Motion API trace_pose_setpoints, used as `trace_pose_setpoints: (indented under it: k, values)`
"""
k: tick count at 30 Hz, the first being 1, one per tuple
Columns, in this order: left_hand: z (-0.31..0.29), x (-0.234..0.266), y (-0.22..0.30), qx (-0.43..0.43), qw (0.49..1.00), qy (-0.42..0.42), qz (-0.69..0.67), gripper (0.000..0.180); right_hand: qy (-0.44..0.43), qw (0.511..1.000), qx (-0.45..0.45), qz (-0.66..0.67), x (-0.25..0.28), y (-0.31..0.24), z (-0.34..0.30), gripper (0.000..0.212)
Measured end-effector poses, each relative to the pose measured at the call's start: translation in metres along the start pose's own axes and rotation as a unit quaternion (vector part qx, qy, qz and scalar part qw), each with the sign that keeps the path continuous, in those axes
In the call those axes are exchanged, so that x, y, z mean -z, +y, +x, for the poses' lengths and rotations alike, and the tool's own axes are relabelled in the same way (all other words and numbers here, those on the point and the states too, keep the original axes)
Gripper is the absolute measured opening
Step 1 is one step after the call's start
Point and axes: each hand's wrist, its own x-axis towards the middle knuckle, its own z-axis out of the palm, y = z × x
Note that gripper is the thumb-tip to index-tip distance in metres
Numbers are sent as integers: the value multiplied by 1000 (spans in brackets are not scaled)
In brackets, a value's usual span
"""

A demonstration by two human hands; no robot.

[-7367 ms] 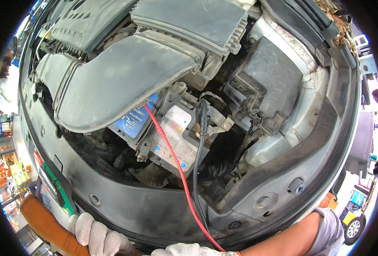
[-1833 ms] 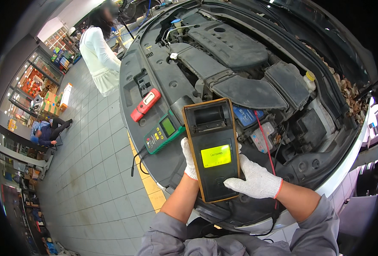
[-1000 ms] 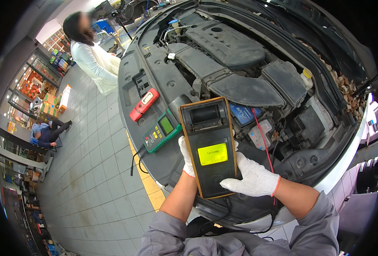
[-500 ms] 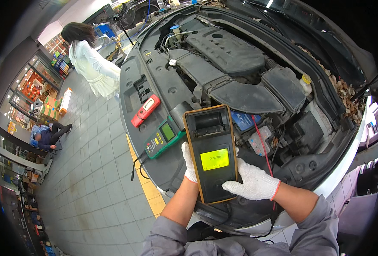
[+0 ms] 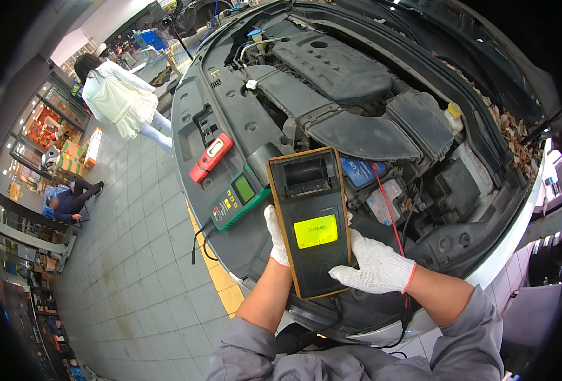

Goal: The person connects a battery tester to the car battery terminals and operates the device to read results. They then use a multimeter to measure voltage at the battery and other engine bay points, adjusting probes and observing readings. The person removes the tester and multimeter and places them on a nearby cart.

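A black battery tester [image 5: 312, 203] with a brown edge and a lit yellow-green screen is held upright over the front of the car's engine bay. My left hand [image 5: 276, 236], in a white knit glove, grips its left side. My right hand [image 5: 377, 263], gloved alike, wraps the lower right side, its thumb lying over the front below the screen; the fingers behind are mostly hidden. A red cable [image 5: 390, 213] runs down from the blue-topped car battery [image 5: 359, 172] past my right wrist. Left of the tester lie a green-cased handheld meter [image 5: 235, 199] and a red work light [image 5: 211, 157].
The engine cover [image 5: 335, 70] and air intake duct [image 5: 363, 136] fill the open bay. A yellow-capped reservoir [image 5: 453, 117] stands at its right. To the left, a person in pale clothes [image 5: 119, 98] is on the tiled floor [image 5: 135, 254]; another person [image 5: 71, 202] sits farther off.
The person in pale clothes has moved left and turned away. My view has shifted slightly; both hands keep their hold on the battery tester.
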Motion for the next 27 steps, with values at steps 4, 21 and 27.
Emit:
trace_pose_setpoints:
  k: [4,21,27]
  values:
    - [-1,-1,-1,1,1000,9,6,124,1,1000,-5,7,0,1,0,76]
    - [-3,0,-5,-7,998,64,-1,139,29,999,29,14,-5,8,2,77]
    - [-5,0,-8,-5,995,92,26,139,27,999,18,12,-6,7,2,77]
